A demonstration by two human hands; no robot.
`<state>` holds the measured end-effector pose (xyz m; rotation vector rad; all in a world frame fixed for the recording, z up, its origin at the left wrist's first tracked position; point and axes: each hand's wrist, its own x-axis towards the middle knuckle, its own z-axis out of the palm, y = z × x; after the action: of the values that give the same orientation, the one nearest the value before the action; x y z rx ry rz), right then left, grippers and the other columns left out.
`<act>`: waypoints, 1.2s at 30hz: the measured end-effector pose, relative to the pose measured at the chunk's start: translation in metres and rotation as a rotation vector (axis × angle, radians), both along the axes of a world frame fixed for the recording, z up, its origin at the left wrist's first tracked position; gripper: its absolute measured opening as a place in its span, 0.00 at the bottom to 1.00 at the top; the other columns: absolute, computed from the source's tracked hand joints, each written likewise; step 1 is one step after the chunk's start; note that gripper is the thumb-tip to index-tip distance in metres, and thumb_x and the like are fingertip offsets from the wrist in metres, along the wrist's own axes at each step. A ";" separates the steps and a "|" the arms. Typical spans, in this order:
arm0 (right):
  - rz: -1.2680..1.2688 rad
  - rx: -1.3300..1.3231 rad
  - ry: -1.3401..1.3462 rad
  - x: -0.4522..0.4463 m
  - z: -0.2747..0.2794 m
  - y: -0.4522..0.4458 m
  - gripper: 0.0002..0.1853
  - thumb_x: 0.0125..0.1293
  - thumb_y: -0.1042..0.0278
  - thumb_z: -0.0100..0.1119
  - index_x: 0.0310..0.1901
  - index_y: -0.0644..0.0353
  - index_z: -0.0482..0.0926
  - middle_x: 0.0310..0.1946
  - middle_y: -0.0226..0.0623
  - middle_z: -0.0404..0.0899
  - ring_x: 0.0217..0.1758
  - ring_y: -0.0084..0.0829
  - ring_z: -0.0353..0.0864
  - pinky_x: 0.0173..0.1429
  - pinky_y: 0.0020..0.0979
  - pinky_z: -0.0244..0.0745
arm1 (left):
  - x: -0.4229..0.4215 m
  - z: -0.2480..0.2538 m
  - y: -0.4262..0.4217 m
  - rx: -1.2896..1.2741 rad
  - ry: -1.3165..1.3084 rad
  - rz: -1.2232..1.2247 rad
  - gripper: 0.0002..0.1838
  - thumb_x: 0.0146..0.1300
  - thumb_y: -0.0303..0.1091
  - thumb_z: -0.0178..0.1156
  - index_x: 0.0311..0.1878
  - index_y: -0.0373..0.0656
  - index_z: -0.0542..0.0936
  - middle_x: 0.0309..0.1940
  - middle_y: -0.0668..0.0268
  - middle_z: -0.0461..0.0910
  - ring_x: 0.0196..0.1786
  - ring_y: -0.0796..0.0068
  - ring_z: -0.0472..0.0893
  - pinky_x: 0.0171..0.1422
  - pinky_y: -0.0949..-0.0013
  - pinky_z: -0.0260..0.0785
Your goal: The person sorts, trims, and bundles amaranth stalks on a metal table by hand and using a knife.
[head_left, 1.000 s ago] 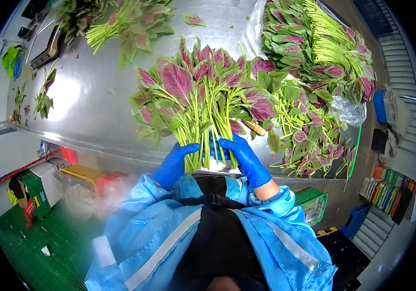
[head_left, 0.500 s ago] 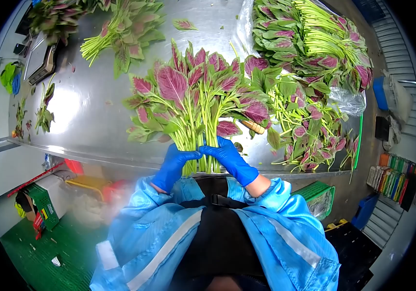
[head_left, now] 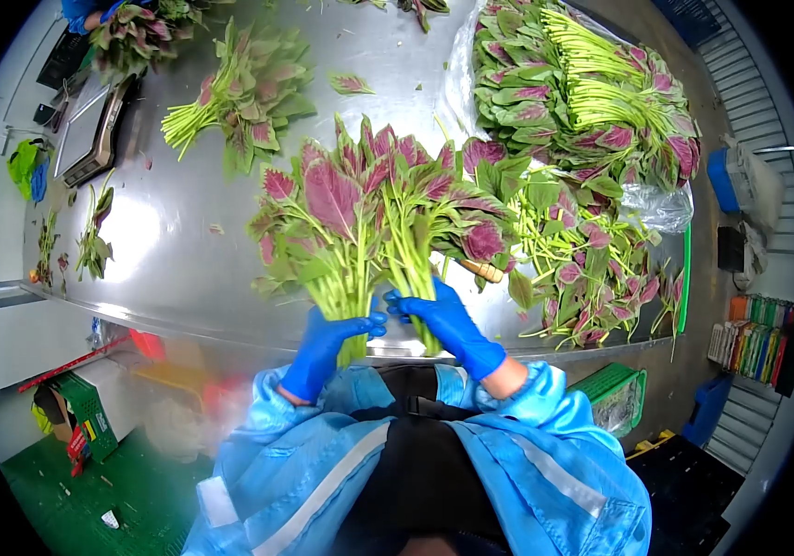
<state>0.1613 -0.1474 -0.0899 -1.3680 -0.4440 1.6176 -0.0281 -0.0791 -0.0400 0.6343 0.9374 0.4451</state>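
Observation:
In its blue glove, my left hand (head_left: 327, 345) is wrapped around the stems of a bunch of red-and-green amaranth (head_left: 334, 208). My right hand (head_left: 445, 324), gloved the same, grips a smaller amaranth bunch (head_left: 406, 236) by its stems. A narrow gap parts the two bunches at the stems, while their leaves meet higher up. Both bunches have leaves pointing away from me and stem ends near the table's front edge. Just right of the smaller bunch, a wooden handle (head_left: 482, 270) shows, its other end hidden under leaves.
Loose amaranth stems (head_left: 582, 250) lie to the right on the metal table (head_left: 193, 278). Behind them, stacked amaranth (head_left: 592, 93) rests on clear plastic. Another bunch (head_left: 244, 93) lies back left, near a scale (head_left: 91, 134). At the far left, a co-worker's gloved hand (head_left: 114, 11) holds amaranth.
The stems, earlier together between both hands, are now split into two bunches, one per hand. My hands have moved slightly apart. At the far left, a co-worker's hand has come into view.

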 end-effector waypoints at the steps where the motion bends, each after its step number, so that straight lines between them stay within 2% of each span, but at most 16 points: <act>1: -0.051 0.013 0.108 0.007 0.037 0.002 0.21 0.58 0.69 0.65 0.53 0.65 0.76 0.40 0.37 0.83 0.33 0.24 0.81 0.38 0.25 0.76 | -0.008 0.015 0.001 -0.008 0.005 0.026 0.27 0.55 0.22 0.62 0.60 0.31 0.70 0.47 0.52 0.80 0.46 0.61 0.83 0.52 0.60 0.79; 4: 0.006 0.117 0.081 0.025 0.095 -0.006 0.22 0.60 0.71 0.59 0.57 0.65 0.73 0.40 0.39 0.83 0.31 0.22 0.80 0.34 0.23 0.74 | -0.024 0.025 0.008 0.018 0.051 0.048 0.27 0.56 0.25 0.63 0.61 0.32 0.71 0.44 0.55 0.81 0.42 0.65 0.83 0.45 0.65 0.78; 6: 0.235 -0.066 -0.179 0.031 0.040 0.005 0.13 0.62 0.70 0.56 0.48 0.63 0.78 0.34 0.36 0.83 0.29 0.21 0.79 0.31 0.24 0.72 | -0.027 -0.013 0.009 0.042 0.174 0.019 0.24 0.58 0.28 0.62 0.58 0.33 0.73 0.41 0.58 0.82 0.40 0.68 0.83 0.42 0.68 0.77; 8: -0.044 0.023 -0.148 0.020 0.028 0.018 0.14 0.66 0.64 0.56 0.49 0.62 0.75 0.27 0.36 0.82 0.16 0.22 0.70 0.21 0.21 0.63 | -0.027 -0.012 0.023 -0.030 0.184 0.079 0.20 0.57 0.31 0.63 0.53 0.35 0.77 0.36 0.61 0.83 0.32 0.73 0.81 0.35 0.73 0.73; 9: 0.035 -0.077 -0.166 0.037 0.035 0.013 0.13 0.69 0.61 0.54 0.46 0.62 0.75 0.25 0.35 0.82 0.14 0.20 0.66 0.18 0.22 0.60 | -0.031 -0.007 0.032 -0.007 0.137 0.119 0.18 0.57 0.31 0.63 0.51 0.35 0.78 0.34 0.61 0.83 0.30 0.74 0.80 0.34 0.74 0.72; 12: -0.132 0.088 -0.232 0.064 0.052 0.002 0.13 0.69 0.59 0.55 0.41 0.60 0.79 0.25 0.31 0.80 0.19 0.19 0.71 0.22 0.27 0.66 | -0.038 0.034 0.027 0.209 0.295 0.280 0.15 0.59 0.31 0.61 0.47 0.35 0.80 0.27 0.66 0.79 0.26 0.78 0.76 0.31 0.76 0.68; 14: -0.098 -0.139 -0.499 0.099 -0.006 0.006 0.13 0.70 0.58 0.54 0.41 0.60 0.77 0.23 0.32 0.80 0.16 0.17 0.68 0.19 0.25 0.63 | -0.073 -0.007 0.045 0.149 0.290 0.391 0.16 0.62 0.28 0.57 0.52 0.35 0.77 0.26 0.68 0.78 0.25 0.80 0.75 0.29 0.77 0.66; 18: -0.402 0.157 -0.311 0.113 0.093 0.009 0.16 0.71 0.55 0.51 0.35 0.60 0.76 0.21 0.34 0.79 0.11 0.19 0.62 0.16 0.22 0.55 | -0.099 0.033 0.048 0.338 0.118 0.575 0.21 0.61 0.31 0.60 0.58 0.38 0.75 0.35 0.71 0.79 0.30 0.82 0.74 0.35 0.77 0.67; 20: -0.406 0.028 -0.396 0.130 0.047 0.021 0.17 0.71 0.55 0.50 0.38 0.62 0.79 0.21 0.32 0.77 0.11 0.18 0.60 0.16 0.22 0.53 | -0.088 0.033 0.059 0.351 0.252 0.717 0.21 0.61 0.31 0.60 0.58 0.40 0.76 0.36 0.72 0.79 0.32 0.83 0.73 0.36 0.77 0.67; 21: -0.337 -0.135 -0.337 0.139 0.023 0.021 0.18 0.72 0.55 0.50 0.46 0.63 0.80 0.20 0.28 0.74 0.12 0.17 0.58 0.16 0.21 0.52 | -0.117 0.011 0.071 0.204 0.158 0.610 0.20 0.61 0.32 0.60 0.57 0.40 0.76 0.37 0.72 0.79 0.32 0.83 0.73 0.36 0.77 0.66; 22: -0.365 -0.061 -0.342 0.138 0.031 0.021 0.17 0.71 0.55 0.51 0.45 0.63 0.80 0.21 0.29 0.74 0.13 0.17 0.61 0.17 0.21 0.53 | -0.126 0.010 0.066 0.448 0.330 0.578 0.19 0.62 0.32 0.59 0.57 0.39 0.76 0.36 0.72 0.79 0.32 0.83 0.73 0.35 0.78 0.66; 24: -0.403 0.075 -0.353 0.132 0.073 0.020 0.16 0.71 0.55 0.52 0.43 0.62 0.79 0.21 0.31 0.75 0.15 0.18 0.65 0.18 0.22 0.57 | -0.123 0.040 0.065 0.329 0.109 0.647 0.20 0.63 0.31 0.58 0.59 0.38 0.74 0.35 0.71 0.78 0.31 0.82 0.73 0.35 0.77 0.67; 29: -0.466 0.286 -0.093 0.061 0.129 0.037 0.16 0.69 0.57 0.56 0.49 0.59 0.79 0.24 0.27 0.76 0.18 0.15 0.68 0.20 0.17 0.59 | -0.046 0.061 0.041 0.255 0.036 0.653 0.25 0.63 0.28 0.56 0.64 0.39 0.69 0.40 0.68 0.78 0.33 0.80 0.74 0.40 0.75 0.69; 31: -0.504 0.204 -0.126 0.020 0.096 0.045 0.13 0.69 0.58 0.56 0.44 0.59 0.77 0.25 0.29 0.78 0.21 0.17 0.73 0.22 0.20 0.64 | -0.008 0.038 0.029 0.239 0.035 0.703 0.25 0.61 0.28 0.57 0.63 0.40 0.70 0.43 0.65 0.78 0.35 0.77 0.77 0.41 0.74 0.71; 33: -0.248 0.108 -0.053 -0.008 0.081 0.037 0.14 0.70 0.57 0.55 0.43 0.60 0.76 0.23 0.30 0.78 0.20 0.19 0.74 0.22 0.21 0.65 | 0.004 0.003 0.008 -0.007 -0.058 0.473 0.20 0.62 0.28 0.58 0.58 0.38 0.73 0.38 0.63 0.79 0.32 0.75 0.78 0.34 0.71 0.72; 36: -0.097 -0.147 0.151 -0.039 0.011 0.018 0.17 0.71 0.54 0.52 0.42 0.62 0.77 0.23 0.32 0.78 0.20 0.23 0.74 0.21 0.23 0.63 | 0.016 -0.033 -0.022 -0.312 -0.160 0.253 0.18 0.63 0.32 0.57 0.54 0.36 0.73 0.34 0.62 0.79 0.33 0.71 0.78 0.38 0.71 0.70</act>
<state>0.1222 -0.1296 -0.0790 -1.3425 -0.1691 1.6851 -0.0121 -0.1010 -0.0729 0.1930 0.9133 0.5525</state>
